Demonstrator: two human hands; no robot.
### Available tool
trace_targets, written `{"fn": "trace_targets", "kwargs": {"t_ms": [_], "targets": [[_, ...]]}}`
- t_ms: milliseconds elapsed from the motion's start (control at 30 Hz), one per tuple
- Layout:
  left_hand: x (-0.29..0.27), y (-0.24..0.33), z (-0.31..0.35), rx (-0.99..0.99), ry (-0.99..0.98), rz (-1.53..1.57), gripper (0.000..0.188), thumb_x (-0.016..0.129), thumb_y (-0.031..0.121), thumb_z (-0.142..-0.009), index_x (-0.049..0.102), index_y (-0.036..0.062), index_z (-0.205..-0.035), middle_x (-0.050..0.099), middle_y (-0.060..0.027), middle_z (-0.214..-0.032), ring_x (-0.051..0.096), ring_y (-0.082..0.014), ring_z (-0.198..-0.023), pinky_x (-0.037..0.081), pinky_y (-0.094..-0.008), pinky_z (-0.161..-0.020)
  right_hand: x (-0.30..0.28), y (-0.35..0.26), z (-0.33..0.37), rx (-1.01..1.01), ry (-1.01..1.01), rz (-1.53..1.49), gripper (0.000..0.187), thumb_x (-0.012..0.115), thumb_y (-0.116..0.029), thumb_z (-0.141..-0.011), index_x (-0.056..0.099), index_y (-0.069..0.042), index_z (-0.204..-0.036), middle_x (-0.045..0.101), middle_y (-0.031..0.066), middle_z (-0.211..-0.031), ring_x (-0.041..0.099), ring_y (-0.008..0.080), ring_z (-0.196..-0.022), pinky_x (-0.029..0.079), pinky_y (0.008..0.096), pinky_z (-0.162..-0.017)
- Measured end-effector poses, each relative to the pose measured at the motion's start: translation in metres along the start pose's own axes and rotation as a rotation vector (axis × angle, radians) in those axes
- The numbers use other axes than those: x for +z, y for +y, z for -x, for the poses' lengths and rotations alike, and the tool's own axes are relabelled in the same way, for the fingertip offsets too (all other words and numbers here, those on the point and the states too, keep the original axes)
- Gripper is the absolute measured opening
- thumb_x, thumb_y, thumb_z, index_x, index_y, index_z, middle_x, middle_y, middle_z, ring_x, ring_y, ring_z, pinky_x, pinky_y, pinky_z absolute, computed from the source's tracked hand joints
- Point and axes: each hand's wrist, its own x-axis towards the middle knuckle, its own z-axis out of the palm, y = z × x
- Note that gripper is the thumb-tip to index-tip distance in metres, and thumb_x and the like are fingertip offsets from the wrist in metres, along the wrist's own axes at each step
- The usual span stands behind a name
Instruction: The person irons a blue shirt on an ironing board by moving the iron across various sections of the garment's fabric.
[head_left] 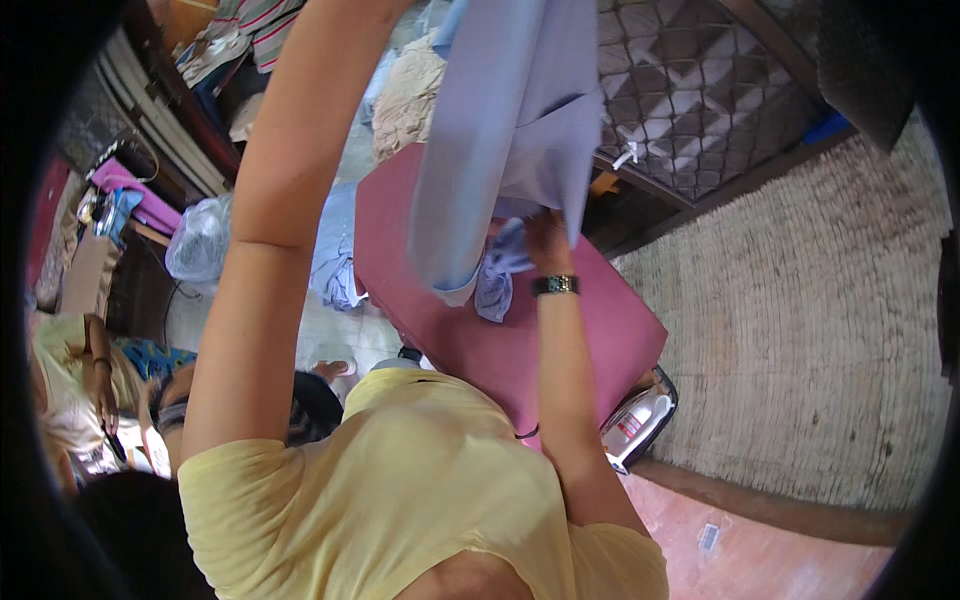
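Observation:
A light blue-grey garment, apparently a long-sleeved shirt point(470, 150), hangs in front of me, its upper end running out past the top of the head view. My left arm stretches up beside it, and the left hand lies beyond the upper edge. My right hand point(548, 243), with a dark watch on the wrist, is closed on the lower part of the shirt; folds of cloth cover its fingers. A bunched sleeve end point(497, 280) dangles just left of that hand. Beneath the cloth stands a maroon padded surface point(600, 320).
A bluish cloth heap point(337, 250) and a beige cloth pile point(408, 95) lie left of the maroon surface. At right are a woven mat point(790, 320) and a metal mesh panel point(690, 110). Another person point(75, 370) sits at far left, near a clear plastic bag point(200, 240).

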Motion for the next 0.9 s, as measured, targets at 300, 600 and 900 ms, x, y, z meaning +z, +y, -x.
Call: {"fn": "trace_targets", "kwargs": {"t_ms": [300,600,900], "targets": [[-0.105,-0.054,0.003,-0.182,0.241,-0.087,0.021,0.054,0.016,-0.095,0.063,0.0013,-0.107,0.069,-0.0072,-0.092,0.067,-0.0165,-0.077,0.056,-0.0314,-0.07,0.006,-0.169,0.131,0.19,0.06,0.258,0.056,0.064,-0.028,-0.093,0.046,0.003,-0.136,0.052,0.0154,-0.137,0.053,0.0275,-0.124,0.04,0.0454,-0.107],[-0.182,-0.166,0.053,-0.413,0.218,-0.466,0.05,0.066,0.028,-0.092,0.056,-0.0029,-0.129,0.062,-0.0076,-0.121,0.059,-0.015,-0.109,0.045,-0.0257,-0.094,0.029,-0.269,0.135,-0.172,0.209,0.327,0.047,0.057,-0.037,-0.098,0.055,0.002,-0.124,0.062,0.0128,-0.122,0.059,0.023,-0.112,0.045,0.036,-0.1],[-0.168,-0.177,0.048,-0.324,-0.046,-0.422,0.03,0.067,0.015,-0.089,0.063,0.0001,-0.114,0.067,-0.0052,-0.097,0.063,-0.0152,-0.088,0.05,-0.0278,-0.081,0.027,-0.332,0.127,-0.576,0.373,0.356,0.028,0.059,-0.004,-0.093,0.057,0.007,-0.119,0.061,0.0153,-0.113,0.059,0.0223,-0.111,0.048,0.0343,-0.097]]}}
